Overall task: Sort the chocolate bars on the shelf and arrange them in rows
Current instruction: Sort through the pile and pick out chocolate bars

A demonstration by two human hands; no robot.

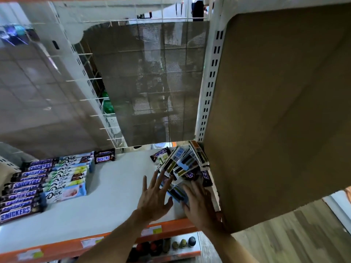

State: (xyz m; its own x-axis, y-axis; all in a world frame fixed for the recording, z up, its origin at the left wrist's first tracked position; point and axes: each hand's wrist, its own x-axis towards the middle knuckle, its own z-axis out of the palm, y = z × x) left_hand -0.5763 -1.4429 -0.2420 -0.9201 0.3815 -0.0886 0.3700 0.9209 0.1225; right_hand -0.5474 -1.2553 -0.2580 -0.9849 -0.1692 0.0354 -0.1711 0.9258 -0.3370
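Two hands: I am reaching both over the white shelf board with the orange front edge (117, 186), toward its right end.
Left hand (153, 198): I am spreading it wide, holding nothing, with the fingertips touching the left edge of the heap.
Right hand (201, 205): I am laying it across the nearest bars with the fingers fairly straight, gripping none that I can see.
Jumbled heap of chocolate bars (184, 164): it is lying in the shelf's right back corner, many bars face down, against the brown cardboard panel (275, 111).
Brown Snickers bars (24, 186): they are lying in a row at the far left.
Pale blue and green Dove bars (68, 177): they are lying in a row just beside them.
Small stack of Snickers (104, 157): it is sitting at the back, just beside the Dove row.
Bottle tops (180, 243): they are showing in a line below the shelf.
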